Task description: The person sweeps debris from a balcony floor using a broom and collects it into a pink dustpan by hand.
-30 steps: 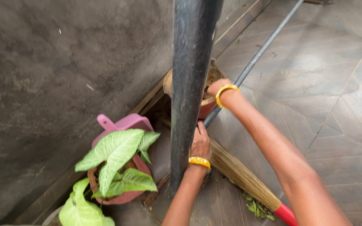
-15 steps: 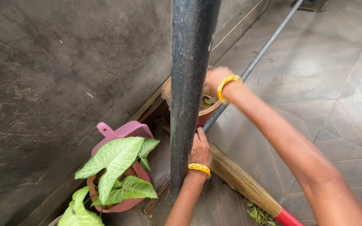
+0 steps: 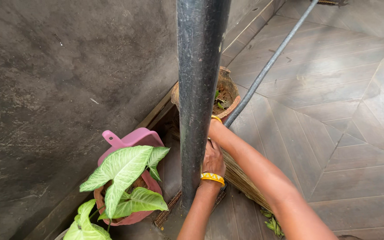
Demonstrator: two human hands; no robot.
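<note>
**Both hands low behind the pole, working at the broom**

At your far left the concrete wall (image 3: 58,89) closed that side off. Next stood the pink dustpan (image 3: 132,138) and the leafy potted plant (image 3: 121,178), near the black pole (image 3: 198,89). Your left hand (image 3: 213,158) sat at the pole's foot, touching the broom (image 3: 245,178); whether it gripped, I could not tell. Your right hand (image 3: 210,125) was mostly hidden behind the pole, grip unclear. A steady hold near the bristle head would have served best. The clay pot (image 3: 227,95) crowded the corner; the tiled floor (image 3: 343,111) rightward offered open room.
</note>
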